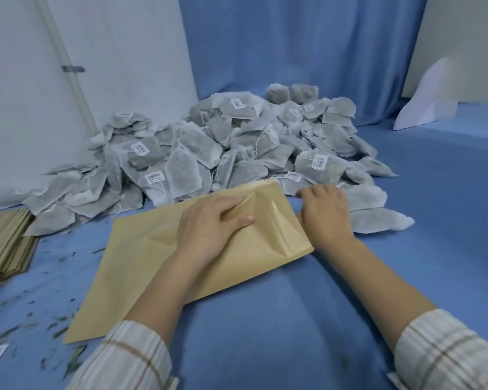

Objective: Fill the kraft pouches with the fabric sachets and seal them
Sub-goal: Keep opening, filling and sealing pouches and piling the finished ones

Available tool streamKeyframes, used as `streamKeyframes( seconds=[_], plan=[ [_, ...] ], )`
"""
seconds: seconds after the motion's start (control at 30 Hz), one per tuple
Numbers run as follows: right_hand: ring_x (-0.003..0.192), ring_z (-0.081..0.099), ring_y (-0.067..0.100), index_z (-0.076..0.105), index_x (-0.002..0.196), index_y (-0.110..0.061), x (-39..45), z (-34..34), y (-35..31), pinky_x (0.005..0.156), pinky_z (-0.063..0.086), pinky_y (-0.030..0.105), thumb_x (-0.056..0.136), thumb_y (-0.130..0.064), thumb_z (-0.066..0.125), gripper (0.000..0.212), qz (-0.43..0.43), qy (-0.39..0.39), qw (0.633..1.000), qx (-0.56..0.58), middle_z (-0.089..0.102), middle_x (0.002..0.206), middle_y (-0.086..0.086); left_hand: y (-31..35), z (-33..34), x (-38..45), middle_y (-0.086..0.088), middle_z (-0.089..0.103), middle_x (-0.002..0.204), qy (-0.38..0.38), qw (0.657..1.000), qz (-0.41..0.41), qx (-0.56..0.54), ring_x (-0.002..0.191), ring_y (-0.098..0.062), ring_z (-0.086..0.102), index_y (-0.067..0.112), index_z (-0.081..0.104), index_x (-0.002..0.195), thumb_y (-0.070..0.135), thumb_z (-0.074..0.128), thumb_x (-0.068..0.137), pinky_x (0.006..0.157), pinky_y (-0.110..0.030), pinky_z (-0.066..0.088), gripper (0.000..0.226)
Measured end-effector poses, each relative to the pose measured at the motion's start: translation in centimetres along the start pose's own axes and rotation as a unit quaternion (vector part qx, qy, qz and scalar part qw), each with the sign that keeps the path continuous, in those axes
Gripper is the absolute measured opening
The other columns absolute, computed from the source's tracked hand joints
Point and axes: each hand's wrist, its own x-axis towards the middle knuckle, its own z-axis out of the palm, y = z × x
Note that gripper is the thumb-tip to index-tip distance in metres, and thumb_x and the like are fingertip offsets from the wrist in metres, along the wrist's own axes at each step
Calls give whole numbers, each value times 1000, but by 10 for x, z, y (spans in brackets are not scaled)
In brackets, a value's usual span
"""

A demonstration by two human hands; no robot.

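A large kraft pouch (130,266) lies flat on the blue cloth, its mouth pointing right and bulging open. My left hand (209,225) presses on top of the pouch near the mouth, fingers gripping the upper layer. At the pouch's right edge, my right hand (323,211) has its fingers curled against the mouth; what they hold is hidden. A big heap of grey fabric sachets (209,147) with small white labels lies just behind the pouch. Two sachets (378,209) rest to the right of my right hand.
A stack of flat kraft pouches (6,243) sits at the left edge. Dry leaf bits (57,325) are scattered on the blue cloth at lower left. A white folded sheet (428,99) leans at the far right. A white wall and blue curtain close off the back.
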Motion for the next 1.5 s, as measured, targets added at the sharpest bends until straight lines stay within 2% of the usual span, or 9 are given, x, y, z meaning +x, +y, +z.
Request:
streamKeyframes(
  seconds=[0.1,0.2,0.47,0.63,0.73,0.83,1.13,1.43,1.5],
  plan=[
    [132,19,44,27,137,-25,5,4,18,109,10,56,86,-34,45,55,173,-138,970,-103,26,143,16,-1,8,5,17,60,119,1,1000,-13,-15,113,-5,50,38,66,115,47,67,79,102,-32,34,36],
    [126,31,42,30,133,-26,5,5,30,102,25,55,90,-33,40,45,220,-190,952,-90,35,136,18,0,9,7,18,61,118,3,1000,-11,-26,112,-4,50,39,67,113,45,69,79,101,-31,34,35],
    [109,49,31,36,140,-25,0,-1,7,82,41,39,95,-16,41,46,81,101,963,235,55,125,7,0,4,5,20,62,115,3,999,-15,-45,110,-4,51,40,67,112,45,69,79,99,-29,35,34],
    [84,50,14,46,123,-21,9,-15,-4,74,39,22,97,-32,42,29,255,205,775,541,53,85,-9,-5,-2,5,24,56,106,19,998,-26,-49,112,-6,51,40,67,112,45,70,78,101,-30,35,34],
    [92,58,15,51,109,-17,13,-18,-3,88,49,30,96,-30,45,19,394,161,573,700,59,92,-7,-6,-2,6,19,60,113,21,998,-28,-52,113,-6,50,40,67,112,45,70,78,103,-32,35,35],
    [100,63,22,52,118,-9,8,-14,-3,92,51,40,94,-17,52,24,426,117,458,771,63,116,6,-6,-2,5,16,62,117,29,998,-26,-57,113,-5,51,39,67,114,46,70,78,103,-33,35,37],
    [81,70,16,56,116,-10,-4,-16,-30,62,55,27,75,1,70,44,223,-88,595,767,72,99,5,-3,-2,4,27,60,101,55,995,11,-86,105,-2,53,43,68,107,42,74,75,96,-25,36,33],
    [80,67,21,47,129,-16,6,-12,-10,58,54,29,89,-31,57,44,319,-15,441,839,66,101,6,-12,-10,7,25,60,108,75,994,-11,-73,111,-3,50,47,66,106,44,72,76,105,-36,35,31],
    [81,66,19,53,119,-14,5,-13,-8,58,54,31,88,-28,56,34,315,-13,457,832,66,98,4,-13,-11,7,24,60,109,81,993,-15,-79,111,-2,51,45,67,107,43,73,76,105,-36,35,32]
  ],
)
